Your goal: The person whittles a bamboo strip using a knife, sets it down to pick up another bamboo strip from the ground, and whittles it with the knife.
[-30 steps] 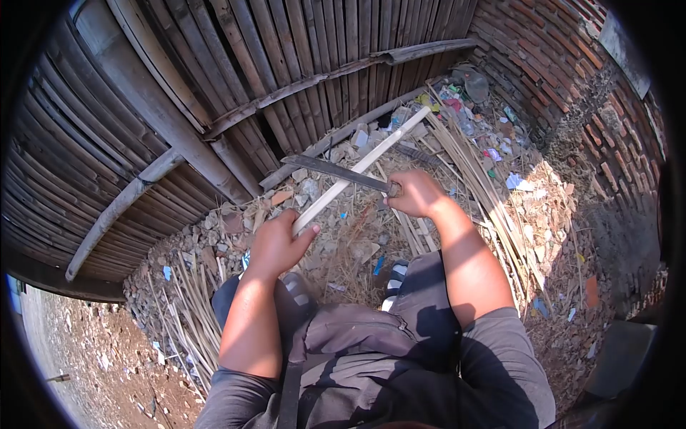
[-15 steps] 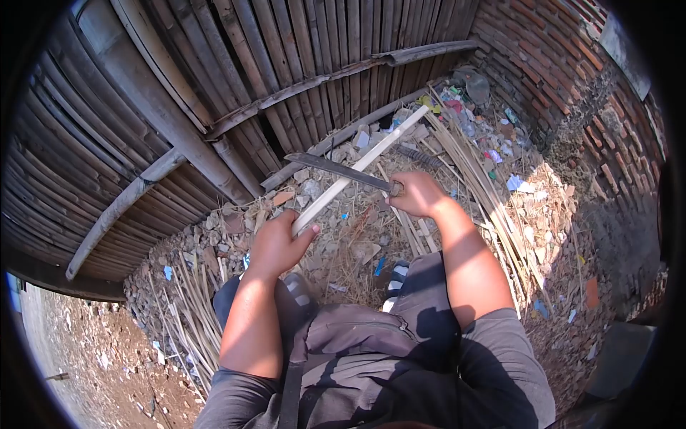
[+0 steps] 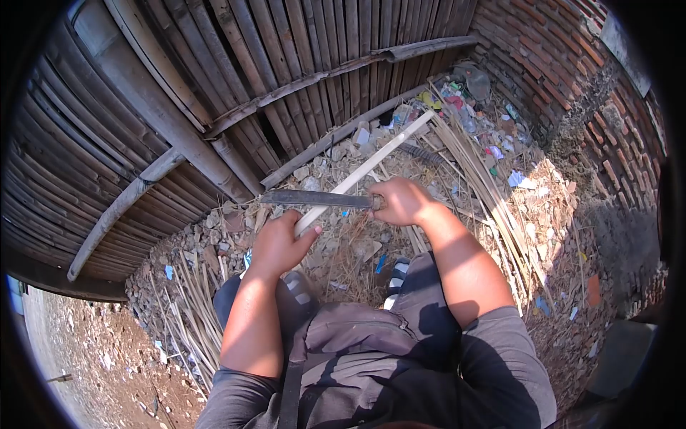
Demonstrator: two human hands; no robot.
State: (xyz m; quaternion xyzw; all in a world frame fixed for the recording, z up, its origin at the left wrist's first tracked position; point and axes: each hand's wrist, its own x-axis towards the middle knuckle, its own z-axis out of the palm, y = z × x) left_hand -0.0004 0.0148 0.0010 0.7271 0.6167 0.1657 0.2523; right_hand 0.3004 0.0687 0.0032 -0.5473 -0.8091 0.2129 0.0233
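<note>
Bamboo wall ran along the far left, brick wall on the right, rubble ground between them. Long bundle of sticks lay on the right, looser sticks on the left. Pale wooden strip was the workpiece: held aslant above the rubble in front of the knees, far end up toward the right-hand bundle, near end in the left hand. Big knife crossed its lower part, just beyond the left hand, tip out to the left; couldn't tell if the edge was touching or biting. Left hand had its fingers wrapped round the strip, thumb along the near side. Right hand had its fingers closed on the knife handle. Step in hand, my read: blade work along the strip, shaving or trimming, at the low end of a stroke. Any further pass called for a steady left grip, a shallow blade angle and the edge kept off the left thumb. Smallest item noted: blue scrap on the rubble near the feet.
</note>
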